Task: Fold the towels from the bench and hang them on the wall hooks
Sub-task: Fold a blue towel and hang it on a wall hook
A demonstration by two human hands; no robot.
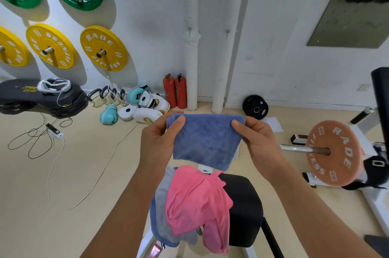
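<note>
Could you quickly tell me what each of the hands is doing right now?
Left hand: pinches the blue towel at its top corner.
Right hand: pinches its other top corner.

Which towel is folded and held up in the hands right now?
The blue towel, pinched at its top corners by the left hand and right hand. The pink towel and grey towel lie crumpled on the bench.

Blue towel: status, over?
Left hand and right hand pinch folded blue terry towel by top corners. Pink cloth on black bench. Wall hooks unobstructed.
</note>
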